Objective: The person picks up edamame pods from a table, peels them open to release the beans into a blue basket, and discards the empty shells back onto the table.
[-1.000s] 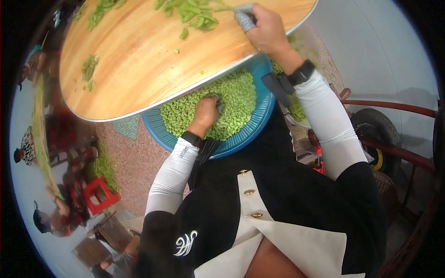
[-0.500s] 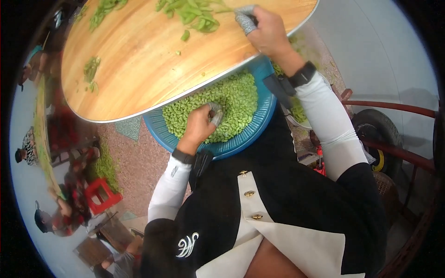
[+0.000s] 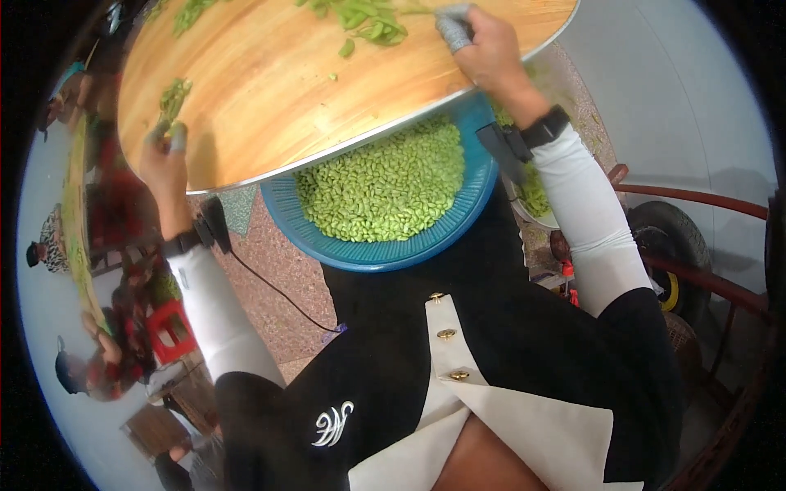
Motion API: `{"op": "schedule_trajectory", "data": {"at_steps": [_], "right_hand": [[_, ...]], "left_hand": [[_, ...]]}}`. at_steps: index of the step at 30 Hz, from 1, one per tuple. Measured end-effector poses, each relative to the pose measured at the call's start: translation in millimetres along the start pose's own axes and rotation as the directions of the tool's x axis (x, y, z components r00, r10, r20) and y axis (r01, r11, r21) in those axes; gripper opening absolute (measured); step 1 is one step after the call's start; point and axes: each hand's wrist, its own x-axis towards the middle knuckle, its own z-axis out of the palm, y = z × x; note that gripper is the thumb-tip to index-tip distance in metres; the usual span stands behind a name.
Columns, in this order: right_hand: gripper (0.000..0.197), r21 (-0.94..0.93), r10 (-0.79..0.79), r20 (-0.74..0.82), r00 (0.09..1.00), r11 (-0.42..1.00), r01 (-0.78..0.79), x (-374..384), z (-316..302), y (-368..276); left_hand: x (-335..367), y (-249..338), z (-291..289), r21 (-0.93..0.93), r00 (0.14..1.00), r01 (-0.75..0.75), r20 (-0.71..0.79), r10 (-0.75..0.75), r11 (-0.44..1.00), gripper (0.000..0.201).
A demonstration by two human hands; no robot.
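Note:
My left hand [image 3: 166,164] reaches over the left rim of the round wooden tabletop [image 3: 270,98]. Its wrapped thumb and finger are apart, close beside a small bunch of green pods [image 3: 173,98]. Over the tabletop's right side, my right hand [image 3: 489,53] has its grey-wrapped fingers curled closed near a larger heap of green pods [image 3: 372,20]. Whether a pod is pinched there is hard to make out. Below the table's near edge a blue basin [image 3: 364,260] holds many shelled green beans [image 3: 385,184]; the table hides its far side.
At right, a container of green pods [image 3: 536,196] stands beside a dark tyre [image 3: 673,233] and a reddish metal rail [image 3: 696,191]. A red stool [image 3: 170,331] and several other people are at left. A black cable [image 3: 282,290] hangs from my left wrist.
My left hand has left the beans in the basin and moved up and left to the small bunch of pods. My right hand keeps its place beside the larger heap.

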Motion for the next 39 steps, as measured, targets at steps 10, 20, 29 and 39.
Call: {"op": "schedule_trajectory", "data": {"at_steps": [10,20,29,39], "right_hand": [[0.011,-0.028,0.025,0.008,1.000,0.999,-0.024,-2,-4,5],[0.010,0.020,0.086,0.026,0.996,0.996,-0.087,-1,-1,1],[0.010,0.023,0.009,0.003,1.000,1.000,-0.009,-1,2,-3],[0.008,0.011,0.070,0.010,0.997,0.997,-0.070,-1,-2,2]], "left_hand": [[-140,108,9,-0.592,0.774,-0.102,0.458,0.437,0.800,0.021],[-205,62,123,-0.124,0.638,-0.006,0.763,0.099,0.992,0.024],[-210,59,121,-0.146,0.657,-0.106,0.732,0.180,0.984,0.016],[-95,77,-29,-0.720,0.949,0.210,0.313,0.040,0.661,0.021]]}}
